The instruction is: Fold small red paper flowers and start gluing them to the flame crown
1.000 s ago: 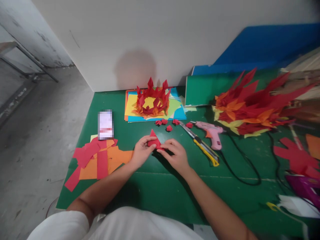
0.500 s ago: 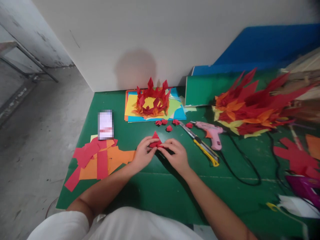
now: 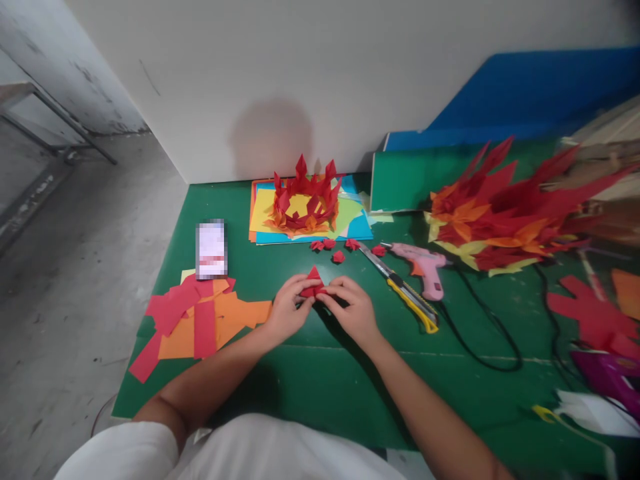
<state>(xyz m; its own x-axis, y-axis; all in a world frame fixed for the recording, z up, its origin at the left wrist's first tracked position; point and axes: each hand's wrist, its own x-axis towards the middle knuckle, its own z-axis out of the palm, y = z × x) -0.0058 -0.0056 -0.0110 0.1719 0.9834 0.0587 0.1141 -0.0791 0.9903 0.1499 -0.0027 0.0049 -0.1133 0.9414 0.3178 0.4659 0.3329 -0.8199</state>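
- A small red folded paper triangle (image 3: pixel 313 285) sits at centre frame, just above the green mat (image 3: pixel 320 380).
- The left hand (image 3: pixel 289 308) and right hand (image 3: pixel 353 308) pinch it between their fingertips, one from each side.
- Judged: a crease is being pressed; a further fold calls for steady, precise fingertips.
- To the right lie a utility knife (image 3: pixel 405 293) and a pink glue gun (image 3: pixel 425 267); to the left, paper strips (image 3: pixel 200 320).
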